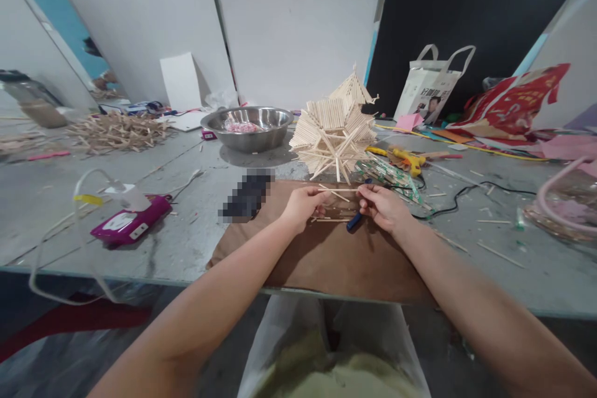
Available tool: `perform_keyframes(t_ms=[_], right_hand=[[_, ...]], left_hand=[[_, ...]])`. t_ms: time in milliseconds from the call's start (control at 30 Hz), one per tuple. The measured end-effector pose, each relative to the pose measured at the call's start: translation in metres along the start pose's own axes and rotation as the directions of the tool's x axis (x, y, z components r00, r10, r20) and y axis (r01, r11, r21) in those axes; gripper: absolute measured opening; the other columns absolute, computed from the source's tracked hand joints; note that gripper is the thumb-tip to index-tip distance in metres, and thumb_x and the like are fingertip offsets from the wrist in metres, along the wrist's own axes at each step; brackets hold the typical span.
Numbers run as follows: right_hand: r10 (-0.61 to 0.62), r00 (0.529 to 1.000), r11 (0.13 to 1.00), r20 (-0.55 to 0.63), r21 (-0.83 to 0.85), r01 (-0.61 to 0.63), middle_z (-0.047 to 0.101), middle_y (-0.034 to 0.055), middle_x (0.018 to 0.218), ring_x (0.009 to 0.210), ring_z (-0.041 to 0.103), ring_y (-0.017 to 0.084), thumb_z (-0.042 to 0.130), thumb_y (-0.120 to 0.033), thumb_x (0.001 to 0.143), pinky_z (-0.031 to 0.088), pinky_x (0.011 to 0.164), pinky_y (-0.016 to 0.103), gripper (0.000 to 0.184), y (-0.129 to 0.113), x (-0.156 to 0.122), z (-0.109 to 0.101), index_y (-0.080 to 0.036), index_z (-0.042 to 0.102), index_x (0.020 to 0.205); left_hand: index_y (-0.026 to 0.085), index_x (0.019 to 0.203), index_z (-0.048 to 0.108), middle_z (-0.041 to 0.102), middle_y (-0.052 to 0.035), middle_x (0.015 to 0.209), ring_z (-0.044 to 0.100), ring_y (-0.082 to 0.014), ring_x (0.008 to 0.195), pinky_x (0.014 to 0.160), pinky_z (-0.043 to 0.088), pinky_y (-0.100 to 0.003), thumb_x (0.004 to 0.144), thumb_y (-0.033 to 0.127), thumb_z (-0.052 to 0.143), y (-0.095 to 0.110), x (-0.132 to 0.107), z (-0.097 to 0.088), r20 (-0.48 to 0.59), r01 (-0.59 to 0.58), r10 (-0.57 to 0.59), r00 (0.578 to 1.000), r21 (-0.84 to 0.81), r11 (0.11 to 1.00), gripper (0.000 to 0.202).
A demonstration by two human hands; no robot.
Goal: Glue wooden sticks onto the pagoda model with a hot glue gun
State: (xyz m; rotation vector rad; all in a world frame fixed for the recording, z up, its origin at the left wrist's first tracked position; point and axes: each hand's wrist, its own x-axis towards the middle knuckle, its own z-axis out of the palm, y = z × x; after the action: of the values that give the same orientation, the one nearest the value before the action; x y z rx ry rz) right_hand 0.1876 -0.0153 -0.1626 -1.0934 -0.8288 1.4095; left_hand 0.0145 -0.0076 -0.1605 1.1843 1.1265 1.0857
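Between my two hands stretches a thin wooden stick (342,190), pinched at its left end by my left hand (305,206) and at its right end by my right hand (380,205). A second stick (339,195) slants across beside it near my left fingers. Under my right hand is a dark blue tool (355,221), partly hidden, lying on a brown cloth (303,261). More loose sticks (331,220) rest on the cloth below my hands. Just behind stands a star-like structure of wooden sticks (336,137) with a pointed top.
A steel bowl (254,143) stands behind left, near a blurred dark object (249,196). A purple power strip (133,224) with a white cable is at left. To the right are a yellow glue gun (410,160), green-white wrappers (389,175) and a black cord (448,208).
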Motion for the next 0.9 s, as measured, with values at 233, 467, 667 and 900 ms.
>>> perform_keyframes(t_ms=[233,467,667,900], right_hand=[[0.042,0.999,0.998,0.009,0.037,-0.042,0.054,-0.0052,0.052,0.037,0.045,0.003,0.058,-0.008,0.067,0.043,0.034,0.014,0.011,0.007,0.003,0.007,-0.016,0.052,0.066],[0.035,0.999,0.997,-0.002,0.075,-0.034,0.055,-0.006,0.052,0.036,0.047,0.005,0.056,-0.001,0.065,0.045,0.035,0.017,0.021,0.009,0.007,0.011,-0.017,0.047,0.075],[0.04,0.999,0.995,0.008,0.09,-0.04,0.057,-0.0052,0.055,0.036,0.047,0.004,0.057,-0.001,0.064,0.045,0.035,0.017,0.023,0.007,0.006,0.012,-0.017,0.047,0.077],[0.043,0.999,0.995,-0.007,0.095,-0.042,0.054,-0.007,0.05,0.036,0.046,0.005,0.054,0.001,0.066,0.045,0.035,0.016,0.022,0.007,0.006,0.011,-0.017,0.046,0.076]], left_hand=[[0.01,0.072,0.059,0.058,-0.0014,0.061,0.049,-0.0044,0.04,0.04,0.045,-0.018,0.069,0.017,0.062,0.004,0.003,0.0,0.044,0.096,-0.088,0.995,-0.251,0.963,0.008],[0.008,0.073,0.058,0.062,-0.0047,0.064,0.055,-0.0064,0.043,0.042,0.047,-0.017,0.075,0.011,0.053,0.009,0.007,0.001,0.04,0.116,-0.109,0.993,-0.326,0.938,0.006],[0.008,0.072,0.057,0.063,-0.0055,0.064,0.058,-0.009,0.047,0.044,0.048,-0.018,0.075,0.008,0.053,0.009,0.01,0.001,0.025,0.117,-0.115,0.993,-0.345,0.931,0.005],[0.009,0.072,0.058,0.063,-0.0057,0.063,0.059,-0.0101,0.047,0.044,0.048,-0.019,0.073,0.01,0.055,0.007,0.014,0.001,0.03,0.11,-0.107,0.994,-0.35,0.93,0.003]])
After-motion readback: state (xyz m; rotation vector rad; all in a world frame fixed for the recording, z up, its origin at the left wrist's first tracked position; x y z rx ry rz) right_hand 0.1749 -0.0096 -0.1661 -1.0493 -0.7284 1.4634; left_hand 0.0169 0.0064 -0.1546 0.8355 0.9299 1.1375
